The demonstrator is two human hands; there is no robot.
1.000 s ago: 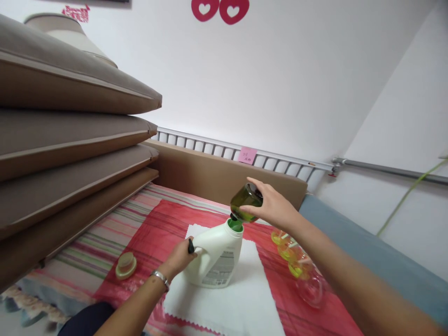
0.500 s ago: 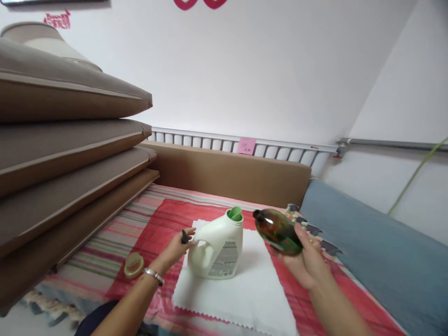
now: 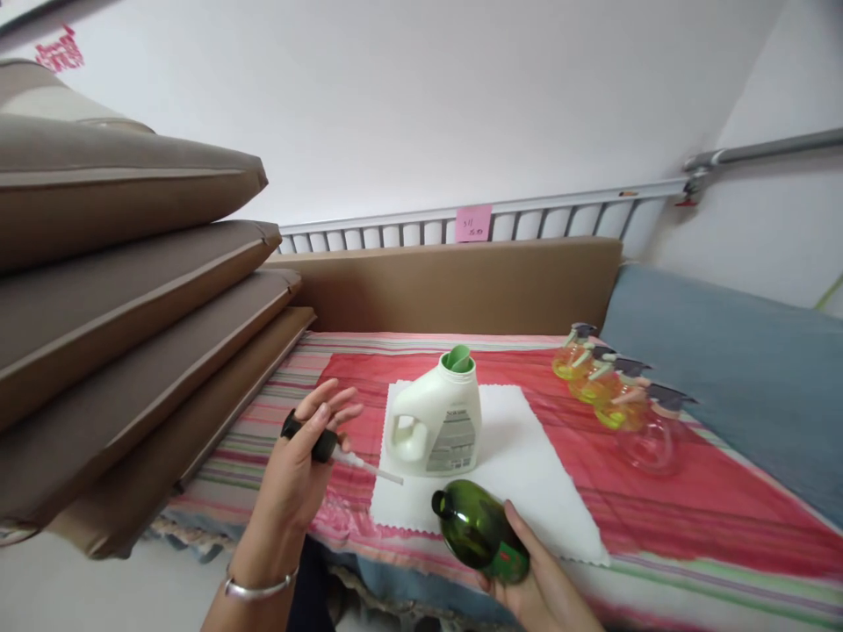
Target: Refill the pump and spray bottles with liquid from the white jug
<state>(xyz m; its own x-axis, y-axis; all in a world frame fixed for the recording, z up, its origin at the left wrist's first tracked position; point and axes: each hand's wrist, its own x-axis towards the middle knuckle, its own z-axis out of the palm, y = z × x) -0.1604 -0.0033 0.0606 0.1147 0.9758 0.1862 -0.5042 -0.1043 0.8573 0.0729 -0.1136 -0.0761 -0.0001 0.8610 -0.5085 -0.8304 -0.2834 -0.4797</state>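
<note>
Green bottle (image 3: 475, 524) moved off white jug (image 3: 438, 421), gripped in right hand (image 3: 536, 586); left hand (image 3: 304, 467) holds pump (image 3: 324, 446); jug's contents hidden.

We have taken the green bottle (image 3: 475, 525) away from the mouth of the big white jug (image 3: 440, 420), and our right hand (image 3: 535, 586) now holds it on the near side, mouth pointing left. Our left hand (image 3: 295, 478) has let go of the jug and turned over, showing the black pump (image 3: 322, 446) and its thin tube (image 3: 378, 472).
</note>
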